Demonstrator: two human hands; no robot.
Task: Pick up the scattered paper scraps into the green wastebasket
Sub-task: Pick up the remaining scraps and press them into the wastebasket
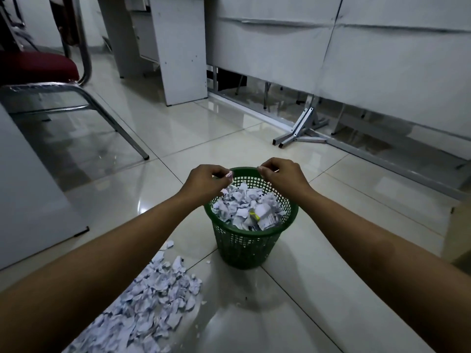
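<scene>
A glossy pale tiled floor [318,289] fills most of the view, with white draped panels [356,59] on metal feet along the far right, a white cabinet leg [178,59] behind, and a red-seated chair [38,64] with chrome tube legs at the far left. The largest spread of the paper scraps [147,309] lies on the floor at the near left as a long band, its long axis running diagonally from the bottom-left corner up toward the base of the basket, the nearest pieces stopping just short of it. The green wastebasket [244,245] stands upright on the floor in the middle, its open mouth pointing straight up, mesh walls tapering downward, and it is heaped nearly to the rim with torn white paper, one bit showing a yellow mark [254,214]. Both forearms reach in from the bottom corners and meet above the far rim. The left hand [204,178] hovers over the left side of the mouth, fingers curled and pinching a small pale scrap [229,175] at the fingertips. The right hand [281,174] is over the far right rim with fingers curled inward; whether it holds anything cannot be told. A few tiny crumbs of paper [208,261] lie loose on the tile beside the basket's base.
</scene>
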